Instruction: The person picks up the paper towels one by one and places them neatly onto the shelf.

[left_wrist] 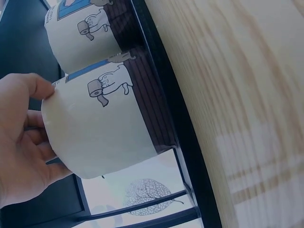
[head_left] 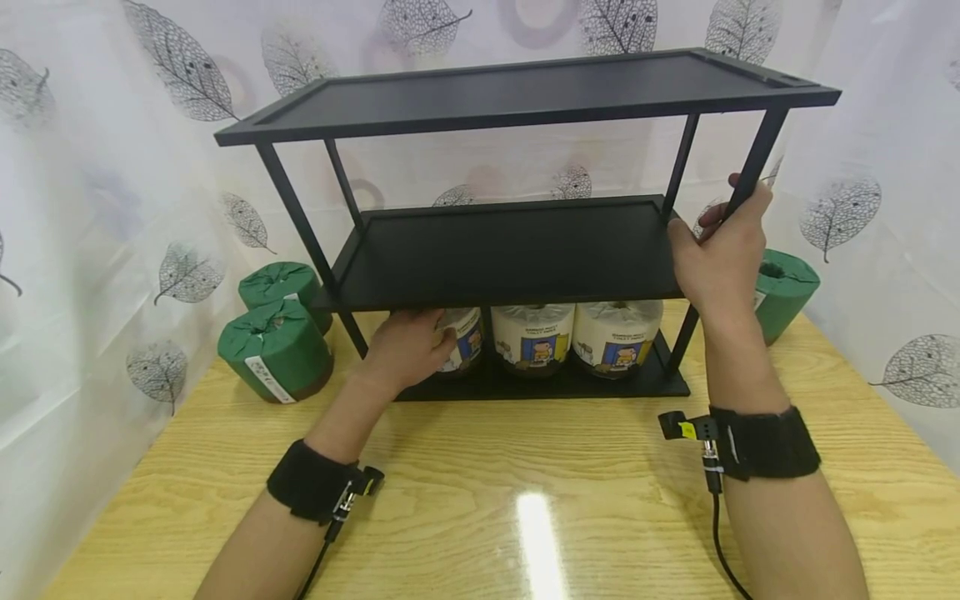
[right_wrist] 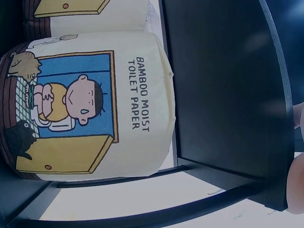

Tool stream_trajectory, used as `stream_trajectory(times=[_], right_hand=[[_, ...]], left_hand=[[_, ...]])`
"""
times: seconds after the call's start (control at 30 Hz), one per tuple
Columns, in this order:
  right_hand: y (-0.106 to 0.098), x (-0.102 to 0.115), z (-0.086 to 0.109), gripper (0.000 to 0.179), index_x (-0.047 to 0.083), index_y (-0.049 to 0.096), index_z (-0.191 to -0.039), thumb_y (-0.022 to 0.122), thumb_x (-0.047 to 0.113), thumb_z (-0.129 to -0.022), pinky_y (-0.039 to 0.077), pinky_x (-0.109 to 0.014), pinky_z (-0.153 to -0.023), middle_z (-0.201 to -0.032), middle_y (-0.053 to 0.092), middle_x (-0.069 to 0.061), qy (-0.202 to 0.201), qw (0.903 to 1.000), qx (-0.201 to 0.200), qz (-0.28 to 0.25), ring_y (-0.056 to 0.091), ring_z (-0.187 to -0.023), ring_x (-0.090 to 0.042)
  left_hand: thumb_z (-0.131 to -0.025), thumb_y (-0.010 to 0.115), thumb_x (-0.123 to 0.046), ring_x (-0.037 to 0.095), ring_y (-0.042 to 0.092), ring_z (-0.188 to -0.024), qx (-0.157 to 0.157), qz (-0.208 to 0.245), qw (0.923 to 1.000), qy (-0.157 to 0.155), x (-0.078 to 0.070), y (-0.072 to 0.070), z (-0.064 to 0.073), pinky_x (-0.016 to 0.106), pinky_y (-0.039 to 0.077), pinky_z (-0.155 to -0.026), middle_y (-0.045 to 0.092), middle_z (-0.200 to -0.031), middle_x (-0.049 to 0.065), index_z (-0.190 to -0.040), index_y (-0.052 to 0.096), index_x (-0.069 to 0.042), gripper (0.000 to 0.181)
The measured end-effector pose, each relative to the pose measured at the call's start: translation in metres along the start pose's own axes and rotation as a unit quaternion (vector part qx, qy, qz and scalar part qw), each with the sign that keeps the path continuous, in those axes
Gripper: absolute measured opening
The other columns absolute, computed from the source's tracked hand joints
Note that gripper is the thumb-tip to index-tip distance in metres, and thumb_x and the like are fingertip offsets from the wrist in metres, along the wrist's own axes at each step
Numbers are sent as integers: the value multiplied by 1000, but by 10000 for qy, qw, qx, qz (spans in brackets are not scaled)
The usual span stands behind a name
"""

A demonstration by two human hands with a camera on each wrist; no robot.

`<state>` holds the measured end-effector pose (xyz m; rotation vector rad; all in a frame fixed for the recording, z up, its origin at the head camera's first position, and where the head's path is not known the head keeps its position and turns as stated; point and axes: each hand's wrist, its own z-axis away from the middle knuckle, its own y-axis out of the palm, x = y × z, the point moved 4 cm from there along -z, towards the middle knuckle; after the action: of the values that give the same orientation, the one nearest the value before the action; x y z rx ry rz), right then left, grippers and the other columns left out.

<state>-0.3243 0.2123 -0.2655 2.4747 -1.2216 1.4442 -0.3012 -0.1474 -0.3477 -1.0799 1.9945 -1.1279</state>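
Observation:
A black shelf rack (head_left: 510,254) stands on the table, with cream toilet paper rolls on its bottom shelf. My left hand (head_left: 408,346) reaches under the middle shelf and grips the leftmost cream toilet paper roll (left_wrist: 99,128) by its top, thumb on one side and fingers on the other. That roll rests on the bottom shelf beside the middle roll (head_left: 534,340). With my right hand (head_left: 722,250) I hold the rack at its right front post, by the middle shelf's corner. The rightmost roll (right_wrist: 142,95) shows a cartoon and the words "BAMBOO MOIST TOILET PAPER".
Two green-wrapped rolls (head_left: 276,350) lie left of the rack, and another green roll (head_left: 783,292) is at its right, partly behind my arm. A leaf-patterned white curtain (head_left: 187,275) hangs behind. The wooden table (head_left: 465,483) extends in front of the rack.

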Motion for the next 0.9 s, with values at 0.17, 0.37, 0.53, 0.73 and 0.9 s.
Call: stream_trajectory(times=[0.17,0.37,0.53,0.73,0.9], right_hand=[[0,0,0,62,16,32,-146,60,25,-92,29,-26,-70,-87,40,13,-32,10000,-27,-26,39,-70,-6],[0,-1,0,62,16,32,-146,60,25,-92,29,-25,-70,-87,40,13,-40,10000,-43,-49,39,-70,-5],[0,0,0,62,16,32,-146,60,25,-92,29,-26,-70,-87,40,13,-39,10000,-24,-30,39,-70,-6],[1,0,0,62,15,32,-147,60,25,-92,29,-26,-70,-87,40,12,-46,10000,-11,19,39,-70,-6],[0,0,0,62,15,32,-146,60,25,-92,29,-25,-70,-87,40,12,-56,10000,-13,-1,39,-70,-6]], left_hand=[[-95,50,-12,19,39,-61,218,256,9993,-180,-1,0,-1,35,34,-56,55,-80,8,-85,59,-9,13],[-96,46,-9,20,38,-64,473,362,9976,-364,-2,-1,0,35,33,-60,62,-98,14,-104,66,-6,21],[-97,45,-9,24,44,-71,651,372,9960,-490,-2,-2,1,38,37,-63,63,-128,19,-132,62,-5,39],[-97,46,-8,23,44,-70,683,304,9963,-417,-2,-3,1,37,37,-63,65,-121,18,-125,65,-4,34],[-97,45,-6,25,49,-74,686,184,9969,-339,-1,-3,1,38,38,-65,66,-121,19,-124,66,-3,34]])
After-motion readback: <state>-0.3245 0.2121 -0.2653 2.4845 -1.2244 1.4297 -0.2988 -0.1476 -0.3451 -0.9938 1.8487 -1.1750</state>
